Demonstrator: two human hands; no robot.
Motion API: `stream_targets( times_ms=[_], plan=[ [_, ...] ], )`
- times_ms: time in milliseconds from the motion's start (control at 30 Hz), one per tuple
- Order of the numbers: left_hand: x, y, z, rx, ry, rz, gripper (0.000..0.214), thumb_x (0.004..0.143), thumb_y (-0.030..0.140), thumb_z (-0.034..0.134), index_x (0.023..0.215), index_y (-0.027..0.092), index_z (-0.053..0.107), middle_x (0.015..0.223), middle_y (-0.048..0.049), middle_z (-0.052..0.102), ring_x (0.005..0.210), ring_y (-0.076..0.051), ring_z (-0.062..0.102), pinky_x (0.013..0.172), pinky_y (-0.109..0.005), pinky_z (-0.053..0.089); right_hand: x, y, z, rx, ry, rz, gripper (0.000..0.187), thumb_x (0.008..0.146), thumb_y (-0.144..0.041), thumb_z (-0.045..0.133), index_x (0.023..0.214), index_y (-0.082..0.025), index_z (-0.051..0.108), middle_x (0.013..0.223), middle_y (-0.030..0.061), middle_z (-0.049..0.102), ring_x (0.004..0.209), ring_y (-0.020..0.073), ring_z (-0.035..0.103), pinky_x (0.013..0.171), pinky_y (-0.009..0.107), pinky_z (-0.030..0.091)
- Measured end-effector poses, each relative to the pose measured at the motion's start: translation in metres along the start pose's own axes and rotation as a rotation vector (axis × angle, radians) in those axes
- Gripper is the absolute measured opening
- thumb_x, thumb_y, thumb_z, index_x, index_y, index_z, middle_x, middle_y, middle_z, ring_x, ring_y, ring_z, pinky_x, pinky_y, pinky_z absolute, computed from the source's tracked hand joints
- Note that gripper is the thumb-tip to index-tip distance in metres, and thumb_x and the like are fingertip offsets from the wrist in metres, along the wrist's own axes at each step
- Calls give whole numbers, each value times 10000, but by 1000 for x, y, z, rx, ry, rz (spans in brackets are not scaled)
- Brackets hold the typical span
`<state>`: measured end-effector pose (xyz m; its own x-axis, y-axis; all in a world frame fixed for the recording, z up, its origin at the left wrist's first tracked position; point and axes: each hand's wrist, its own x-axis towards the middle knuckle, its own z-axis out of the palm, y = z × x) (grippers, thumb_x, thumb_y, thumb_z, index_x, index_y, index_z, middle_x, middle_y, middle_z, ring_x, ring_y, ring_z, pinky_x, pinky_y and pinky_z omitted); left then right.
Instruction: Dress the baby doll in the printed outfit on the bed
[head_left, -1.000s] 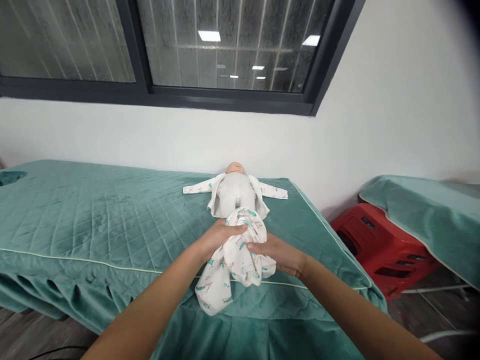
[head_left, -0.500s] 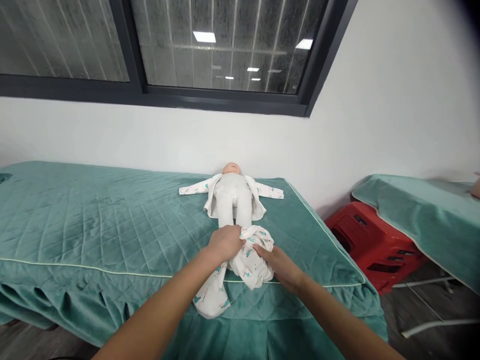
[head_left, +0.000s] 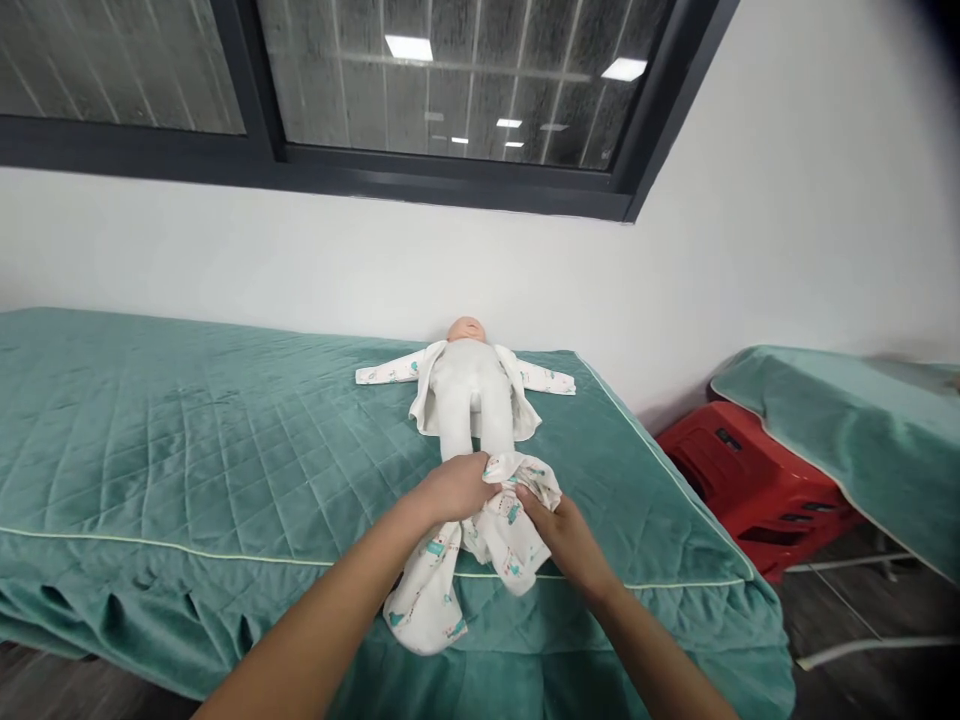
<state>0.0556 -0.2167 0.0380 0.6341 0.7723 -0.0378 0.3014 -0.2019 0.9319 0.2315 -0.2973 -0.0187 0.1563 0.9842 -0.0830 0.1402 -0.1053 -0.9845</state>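
A baby doll [head_left: 471,395] lies on its back on the green quilted bed [head_left: 187,440], head toward the wall, with an open white printed top spread under its arms. Its pale cloth body and legs are bare. A pair of white printed trousers [head_left: 480,545] is bunched at the doll's feet, one leg hanging over the bed's front edge. My left hand [head_left: 454,488] is closed on the bunched waistband at the left. My right hand [head_left: 564,535] grips the same fabric at the right. The doll's feet are hidden by the cloth.
A white wall with a dark-framed window [head_left: 450,100] runs behind the bed. A red plastic stool [head_left: 757,490] lies on its side on the floor at right, beside a second green-covered bed [head_left: 847,440].
The bunched trousers have slid from the doll's waist toward its feet, baring the legs. Both hands moved toward me with the fabric.
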Motion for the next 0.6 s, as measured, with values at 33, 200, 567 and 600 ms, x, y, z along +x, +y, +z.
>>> stream_targets(
  times_ms=[33,200,567,600],
  plan=[
    [-1,2,-3,-3,-24,3,164,753,313,671,876,206,691,1012,-78,731,979,-293,645,830,-327,457,0,2,1,71,1,19,566,776,-642,657,1089,-171,689,986,86,739,921,296,665,791,380,523],
    [-3,7,-22,-276,-159,-67,286,777,332,654,1026,200,706,1028,-54,737,956,-255,659,770,-308,496,9,17,2,335,73,24,483,784,-566,693,1143,-244,669,1074,78,727,925,295,671,765,400,539],
    [48,6,-39,-521,-83,-149,410,685,412,785,1015,179,715,1035,-93,741,927,-270,682,763,-329,520,57,3,3,116,237,-176,553,817,-594,630,1221,-216,616,1201,83,675,1087,280,597,928,400,491],
    [52,9,-40,-501,-57,-134,394,693,410,776,1004,177,712,1017,-90,741,912,-268,681,748,-324,516,62,2,2,110,249,-182,555,817,-595,629,1217,-210,614,1192,84,679,1088,277,596,923,392,492]
  ],
)
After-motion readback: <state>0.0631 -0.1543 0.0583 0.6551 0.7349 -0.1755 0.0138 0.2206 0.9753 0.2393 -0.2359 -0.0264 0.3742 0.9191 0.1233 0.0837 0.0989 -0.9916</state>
